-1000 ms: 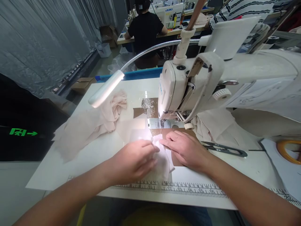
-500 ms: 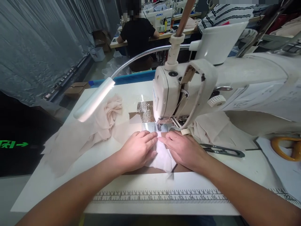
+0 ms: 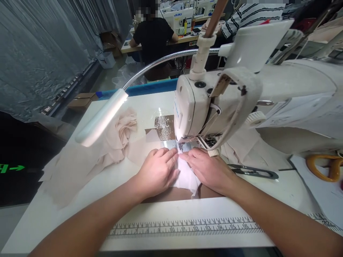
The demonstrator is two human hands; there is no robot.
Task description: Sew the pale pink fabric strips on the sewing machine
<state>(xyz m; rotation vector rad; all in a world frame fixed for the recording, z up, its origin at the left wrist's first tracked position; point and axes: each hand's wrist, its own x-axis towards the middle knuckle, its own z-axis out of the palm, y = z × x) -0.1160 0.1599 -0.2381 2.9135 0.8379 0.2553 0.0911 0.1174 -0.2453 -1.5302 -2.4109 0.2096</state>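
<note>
The white cloth (image 3: 187,178) is being pressed down between the left hand (image 3: 158,171) and the right hand (image 3: 210,167), its far end being held near the needle of the sewing machine (image 3: 189,103), just beyond the fingertips (image 3: 173,153). Both hands are being laid open, fingers outstretched. Below them, a brown sheet (image 3: 170,195) is being partly covered. Left of the left hand, crumpled beige fabric (image 3: 124,130) is being lit by a lamp (image 3: 102,117); right of the right hand, black snips (image 3: 257,172) are being supported by the table (image 3: 198,210).
</note>
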